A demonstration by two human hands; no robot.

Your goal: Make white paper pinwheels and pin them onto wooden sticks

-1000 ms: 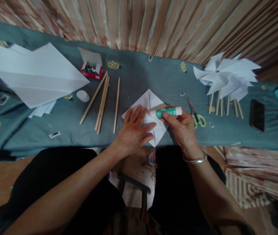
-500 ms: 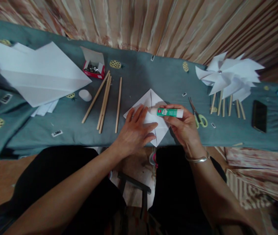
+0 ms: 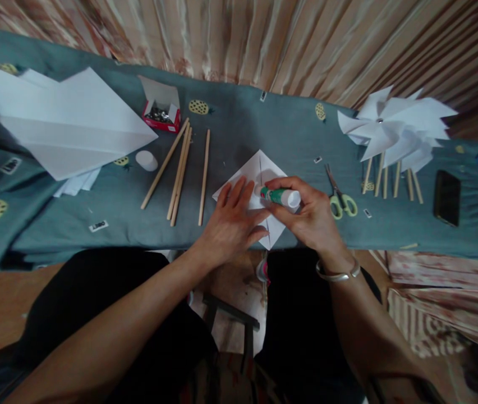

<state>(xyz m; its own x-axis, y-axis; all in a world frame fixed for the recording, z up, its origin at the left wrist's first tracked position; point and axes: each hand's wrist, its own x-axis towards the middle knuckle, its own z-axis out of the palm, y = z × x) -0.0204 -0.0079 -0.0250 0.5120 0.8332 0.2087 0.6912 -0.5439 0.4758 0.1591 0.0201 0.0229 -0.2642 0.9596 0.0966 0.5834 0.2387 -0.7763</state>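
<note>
A square of white paper (image 3: 245, 168) lies on the cloth in front of me, turned corner-up, with dark lines on it. My left hand (image 3: 233, 216) rests flat on its left half, fingers spread. My right hand (image 3: 306, 210) grips a green and white glue stick (image 3: 276, 196) above the middle of the paper. The stick is tilted, its white base facing me and its tip down toward the paper near my left fingertips. Whether the tip touches the paper I cannot tell. The white glue cap (image 3: 146, 161) lies apart, to the left.
Several wooden sticks (image 3: 180, 174) lie left of the paper, near a red box of metal pins (image 3: 161, 115). Large white sheets (image 3: 66, 123) are at far left. On the right are scissors (image 3: 340, 199), white paper pinwheels (image 3: 394, 126) on sticks and a phone (image 3: 447, 197).
My right hand has tipped the glue stick from lying nearly level to pointing down, its base swinging toward me. My left hand has stayed on the paper.
</note>
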